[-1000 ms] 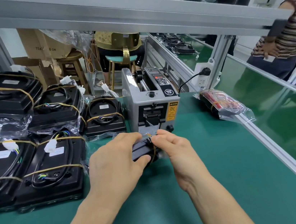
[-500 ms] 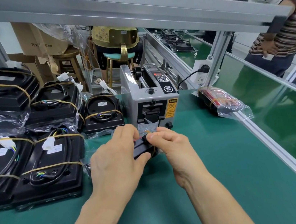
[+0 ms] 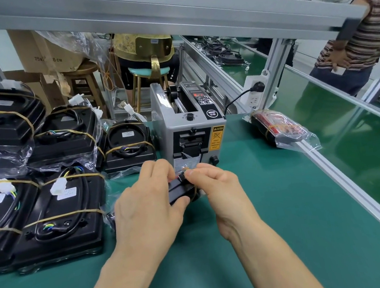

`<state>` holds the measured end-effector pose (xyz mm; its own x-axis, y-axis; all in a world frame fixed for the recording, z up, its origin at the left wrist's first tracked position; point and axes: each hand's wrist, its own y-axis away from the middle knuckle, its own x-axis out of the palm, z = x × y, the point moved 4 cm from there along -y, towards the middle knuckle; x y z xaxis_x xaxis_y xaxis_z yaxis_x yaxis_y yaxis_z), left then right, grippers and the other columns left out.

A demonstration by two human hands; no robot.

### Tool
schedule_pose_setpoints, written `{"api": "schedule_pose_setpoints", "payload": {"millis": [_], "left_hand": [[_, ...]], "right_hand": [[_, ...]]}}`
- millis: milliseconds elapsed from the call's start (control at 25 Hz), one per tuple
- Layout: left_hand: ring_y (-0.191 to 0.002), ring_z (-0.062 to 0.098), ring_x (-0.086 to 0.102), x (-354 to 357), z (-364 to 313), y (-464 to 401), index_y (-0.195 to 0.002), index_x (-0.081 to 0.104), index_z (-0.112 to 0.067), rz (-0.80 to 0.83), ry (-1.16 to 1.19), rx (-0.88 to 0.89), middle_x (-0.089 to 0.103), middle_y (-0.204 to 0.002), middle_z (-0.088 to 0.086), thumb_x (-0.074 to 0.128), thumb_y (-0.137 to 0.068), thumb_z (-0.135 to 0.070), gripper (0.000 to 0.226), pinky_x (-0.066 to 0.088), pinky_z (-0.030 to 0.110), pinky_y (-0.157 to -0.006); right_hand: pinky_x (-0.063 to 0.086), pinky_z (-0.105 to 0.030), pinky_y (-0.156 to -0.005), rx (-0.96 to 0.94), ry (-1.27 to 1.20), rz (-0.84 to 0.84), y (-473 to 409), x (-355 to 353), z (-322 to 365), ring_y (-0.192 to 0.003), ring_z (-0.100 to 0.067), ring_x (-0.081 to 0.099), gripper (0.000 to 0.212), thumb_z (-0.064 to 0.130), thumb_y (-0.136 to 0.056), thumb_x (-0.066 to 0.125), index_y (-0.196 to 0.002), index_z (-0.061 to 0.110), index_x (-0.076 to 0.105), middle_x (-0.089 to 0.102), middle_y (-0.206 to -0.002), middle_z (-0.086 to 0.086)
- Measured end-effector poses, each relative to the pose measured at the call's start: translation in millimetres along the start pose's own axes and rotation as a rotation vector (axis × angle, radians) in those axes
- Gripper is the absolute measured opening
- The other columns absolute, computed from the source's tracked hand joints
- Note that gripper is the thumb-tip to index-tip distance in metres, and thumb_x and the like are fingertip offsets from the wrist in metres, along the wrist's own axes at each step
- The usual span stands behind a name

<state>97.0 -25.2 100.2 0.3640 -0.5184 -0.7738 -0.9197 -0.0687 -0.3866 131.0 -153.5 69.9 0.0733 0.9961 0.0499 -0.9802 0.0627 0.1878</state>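
Gripping the black part (image 3: 180, 190) in my left hand (image 3: 149, 212), I hold it just before the tape dispenser (image 3: 189, 129). Its long axis slants away toward that machine, and my right hand (image 3: 219, 188) pinches its far end.

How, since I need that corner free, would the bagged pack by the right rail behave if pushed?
The bagged pack would probably slide rather than roll: it lies flat on the mat. Its loose clear wrap looks slippery and may crumple. A band round it suggests the contents stay together.
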Motion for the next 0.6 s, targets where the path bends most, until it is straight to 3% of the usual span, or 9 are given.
{"api": "schedule_pose_setpoints", "payload": {"millis": [120, 160, 240, 320, 480, 600], "left_hand": [[-0.068, 0.025, 0.056, -0.1, -0.7, 0.2, -0.089, 0.038, -0.032, 0.003, -0.003, -0.013, 0.049, -0.092, -0.012, 0.075, -0.072, -0.041, 0.042, 0.033, 0.033, -0.059], [-0.069, 0.025, 0.056, -0.1, -0.9, 0.1, -0.089, 0.037, -0.032, 0.006, -0.004, -0.017, 0.049, -0.092, -0.012, 0.075, -0.072, -0.042, 0.043, 0.033, 0.033, -0.059], [-0.069, 0.026, 0.056, 0.2, -1.2, -0.1, -0.089, 0.037, -0.033, 0.010, -0.007, -0.023, 0.049, -0.093, -0.011, 0.075, -0.072, -0.043, 0.043, 0.033, 0.033, -0.059], [-0.068, 0.026, 0.056, 0.4, -1.6, 0.1, -0.088, 0.037, -0.032, 0.001, -0.011, -0.017, 0.049, -0.091, -0.011, 0.077, -0.071, -0.042, 0.044, 0.033, 0.033, -0.058], [-0.064, 0.026, 0.055, 0.9, -2.9, 0.8, -0.086, 0.038, -0.032, -0.019, -0.032, 0.011, 0.049, -0.089, -0.011, 0.079, -0.068, -0.039, 0.045, 0.028, 0.031, -0.055], [-0.060, 0.026, 0.055, 1.2, -2.0, 0.3, -0.087, 0.045, -0.029, -0.029, -0.050, 0.039, 0.051, -0.090, -0.012, 0.081, -0.066, -0.036, 0.042, 0.027, 0.029, -0.053]], "right_hand": [[0.040, -0.015, -0.087, 0.017, -0.048, 0.033, 1.4, 1.0, 2.4, -0.102, 0.017, 0.050, 0.013, 0.009, -0.085, 0.066, -0.089, 0.003, 0.077, 0.057, -0.126, -0.004], [0.039, -0.014, -0.086, 0.008, -0.034, 0.037, 1.0, 0.9, 2.7, -0.102, 0.017, 0.050, 0.013, 0.008, -0.085, 0.066, -0.089, 0.003, 0.077, 0.058, -0.124, -0.003], [0.038, -0.020, -0.092, -0.017, -0.006, 0.025, 0.3, 0.8, 2.2, -0.118, 0.002, 0.049, 0.013, 0.007, -0.084, 0.065, -0.088, 0.001, 0.076, 0.058, -0.118, -0.003], [0.037, -0.026, -0.095, -0.052, 0.011, -0.010, 1.2, 2.1, 2.9, -0.120, -0.005, 0.048, 0.013, 0.006, -0.084, 0.065, -0.082, 0.001, 0.077, 0.058, -0.111, -0.003], [0.040, -0.022, -0.090, -0.106, 0.054, -0.053, 3.4, 4.8, 5.8, -0.096, 0.022, 0.047, 0.024, 0.006, -0.081, 0.068, -0.060, 0.015, 0.073, 0.062, -0.108, 0.000], [0.041, -0.018, -0.083, -0.138, 0.078, -0.070, 2.4, 4.0, 4.4, -0.090, 0.022, 0.049, 0.029, 0.005, -0.080, 0.069, -0.053, 0.016, 0.071, 0.062, -0.090, 0.014]]}}
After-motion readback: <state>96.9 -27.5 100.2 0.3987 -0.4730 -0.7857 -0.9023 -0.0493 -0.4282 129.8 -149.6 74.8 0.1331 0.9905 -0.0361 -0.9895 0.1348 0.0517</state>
